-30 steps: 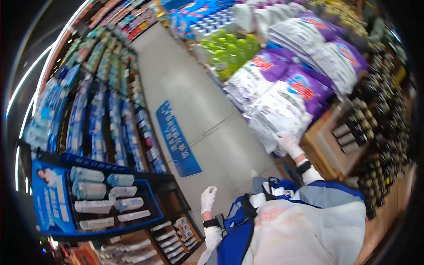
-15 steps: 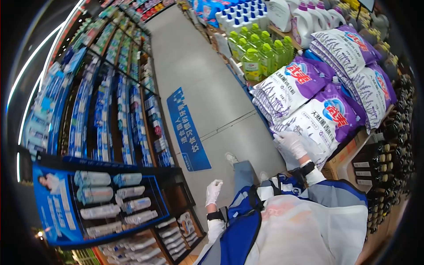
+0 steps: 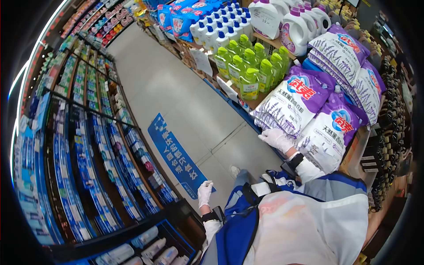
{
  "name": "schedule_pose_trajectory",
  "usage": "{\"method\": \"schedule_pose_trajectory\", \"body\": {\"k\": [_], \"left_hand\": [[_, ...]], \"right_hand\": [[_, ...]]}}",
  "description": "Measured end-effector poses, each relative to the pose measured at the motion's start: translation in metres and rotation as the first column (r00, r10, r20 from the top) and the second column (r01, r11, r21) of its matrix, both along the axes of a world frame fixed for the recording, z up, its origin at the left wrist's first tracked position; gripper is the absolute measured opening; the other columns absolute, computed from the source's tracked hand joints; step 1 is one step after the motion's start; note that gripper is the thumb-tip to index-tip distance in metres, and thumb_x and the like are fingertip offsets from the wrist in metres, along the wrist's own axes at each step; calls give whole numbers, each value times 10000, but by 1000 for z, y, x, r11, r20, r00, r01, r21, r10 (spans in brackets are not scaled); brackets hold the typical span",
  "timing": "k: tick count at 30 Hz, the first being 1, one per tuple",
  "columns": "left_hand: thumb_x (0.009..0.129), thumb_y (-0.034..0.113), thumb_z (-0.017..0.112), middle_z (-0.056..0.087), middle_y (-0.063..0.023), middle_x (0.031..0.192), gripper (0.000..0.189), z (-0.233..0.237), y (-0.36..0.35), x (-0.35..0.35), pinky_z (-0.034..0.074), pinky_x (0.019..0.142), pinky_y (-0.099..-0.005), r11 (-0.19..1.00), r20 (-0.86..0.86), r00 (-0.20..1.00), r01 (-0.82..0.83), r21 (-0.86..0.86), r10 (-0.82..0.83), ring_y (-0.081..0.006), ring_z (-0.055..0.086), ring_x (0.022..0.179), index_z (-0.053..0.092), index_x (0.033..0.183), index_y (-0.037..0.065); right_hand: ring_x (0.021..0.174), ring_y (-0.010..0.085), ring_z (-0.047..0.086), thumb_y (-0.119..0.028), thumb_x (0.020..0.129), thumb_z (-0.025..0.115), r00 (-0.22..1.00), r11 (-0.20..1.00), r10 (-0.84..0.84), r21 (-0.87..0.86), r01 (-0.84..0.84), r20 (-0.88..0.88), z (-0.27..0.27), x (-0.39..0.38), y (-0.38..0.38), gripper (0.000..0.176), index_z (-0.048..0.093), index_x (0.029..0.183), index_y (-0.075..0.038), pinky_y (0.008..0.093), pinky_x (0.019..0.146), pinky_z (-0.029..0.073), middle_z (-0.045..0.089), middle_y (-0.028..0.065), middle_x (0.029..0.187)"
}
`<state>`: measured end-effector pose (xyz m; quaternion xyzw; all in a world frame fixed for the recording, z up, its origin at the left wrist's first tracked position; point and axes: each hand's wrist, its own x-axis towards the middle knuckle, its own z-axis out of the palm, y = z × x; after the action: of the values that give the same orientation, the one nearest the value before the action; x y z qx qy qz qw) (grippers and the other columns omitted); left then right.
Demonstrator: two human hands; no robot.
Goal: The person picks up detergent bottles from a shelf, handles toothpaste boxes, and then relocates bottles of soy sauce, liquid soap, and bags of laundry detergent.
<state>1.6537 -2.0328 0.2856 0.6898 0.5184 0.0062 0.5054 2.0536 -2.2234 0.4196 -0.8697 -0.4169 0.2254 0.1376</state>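
My right hand (image 3: 276, 140), in a thin white glove, hangs with its fingers loosely extended and holds nothing. It overlaps the lower edge of the front bags of washing powder, white and purple with lavender prints: one bag (image 3: 288, 102) on the left, another bag (image 3: 324, 139) on the right. Away from the goods, my left hand (image 3: 204, 193) is gloved too and hangs over the aisle floor. Its fingers are curled in, with nothing showing in them. Dark bands circle both wrists.
Green bottles (image 3: 250, 84), white bottles with blue caps (image 3: 227, 31) and white detergent jugs (image 3: 293, 33) stand beyond the bags. A tall shelf (image 3: 88, 145) of packaged goods lines the left. On the grey aisle floor (image 3: 176, 84) lies a blue floor sign (image 3: 179, 154).
The view has shifted along the aisle; the floor sign and left shelf appear lower and further left. My right hand has moved left across the bags' edge. My left hand remains curled.
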Motion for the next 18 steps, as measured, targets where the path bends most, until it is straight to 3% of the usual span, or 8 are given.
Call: {"method": "schedule_pose_trajectory", "body": {"k": [3,4,7,10,12,14,17,18], "left_hand": [[872,237,685,732,-97,923,230,3,65,25,521,787,-315,989,-41,991,129,77,-126,-184,687,861,714,1051,96],[872,166,690,724,-71,893,186,20,80,41,519,775,-281,983,-29,988,157,101,-155,-130,661,826,724,1027,69],[897,211,663,725,-77,948,236,-1,133,78,527,754,-272,957,-56,960,278,77,-274,-143,673,830,703,1074,59],[925,241,629,721,-91,953,270,-6,158,142,530,754,-264,971,98,977,202,-125,-190,-142,674,849,687,1081,29],[957,257,590,712,-98,974,296,21,160,199,529,777,-267,944,167,953,281,-170,-254,-150,674,890,665,1107,13],[988,293,542,690,-111,1079,346,19,160,253,515,849,-281,832,350,925,306,-463,-146,-181,665,977,619,1186,20],[1009,358,490,600,-175,1255,501,44,157,337,464,971,-325,641,438,895,387,-663,-86,-238,595,1144,485,1312,-41],[1010,375,481,569,-197,1291,546,49,157,365,447,999,-336,577,446,893,400,-712,-69,-253,568,1184,445,1337,-61]], "right_hand": [[836,359,660,-382,911,564,1000,999,6,42,-6,11,9,10,39,320,686,901,-86,454,770,512,683,163,860],[842,365,656,-367,907,568,1000,998,-12,54,12,5,16,12,47,310,679,889,-78,458,770,510,678,169,853],[830,366,650,-323,889,592,997,993,-67,91,69,-26,9,28,56,266,667,884,-68,457,755,511,671,171,842],[852,363,645,-278,883,600,991,976,-129,180,122,23,1,54,61,235,660,922,-54,461,754,509,662,176,910],[888,357,637,-257,879,608,968,957,-224,213,197,115,23,64,71,219,664,937,-53,454,781,505,648,174,953],[961,344,615,-214,854,638,937,939,-329,149,311,116,30,82,81,238,647,1037,-62,437,844,493,613,156,1050],[1035,331,591,-198,830,659,896,854,-380,458,245,229,53,107,101,333,607,1137,-81,414,887,484,595,149,1106],[1108,338,552,-196,801,687,896,857,-370,462,227,245,49,122,108,467,557,1239,-98,423,946,458,558,149,1191]]}}
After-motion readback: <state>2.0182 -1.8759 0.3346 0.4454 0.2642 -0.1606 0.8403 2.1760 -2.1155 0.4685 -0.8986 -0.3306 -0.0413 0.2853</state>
